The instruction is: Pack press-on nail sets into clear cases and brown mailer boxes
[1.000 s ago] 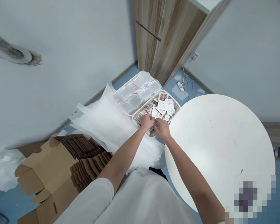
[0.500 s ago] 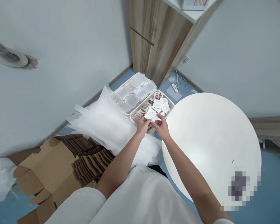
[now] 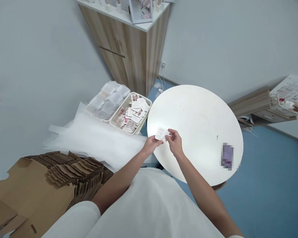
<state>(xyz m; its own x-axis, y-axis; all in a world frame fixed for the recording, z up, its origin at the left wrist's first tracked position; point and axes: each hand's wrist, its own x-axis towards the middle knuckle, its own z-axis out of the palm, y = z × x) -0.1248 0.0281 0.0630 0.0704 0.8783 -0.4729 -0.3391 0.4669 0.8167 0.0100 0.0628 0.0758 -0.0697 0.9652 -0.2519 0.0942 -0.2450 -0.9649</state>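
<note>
A printed white card [image 3: 161, 133] was gripped by the fingers of both the left hand [image 3: 151, 146] and the right hand [image 3: 175, 142], held up over the near-left edge of the round desk [image 3: 201, 122]. Other cards [image 3: 136, 110] were heaped in a basket [image 3: 121, 129], flanked by a clear tray [image 3: 108, 99].

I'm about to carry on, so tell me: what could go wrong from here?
The small card might slip from the left grip and right grip and fall, perhaps off the nearby edge of the table. The loose cards lie heaped in the basket, so a knock could spill some. The left forearm passes close to the white sheets and might drag them.
</note>
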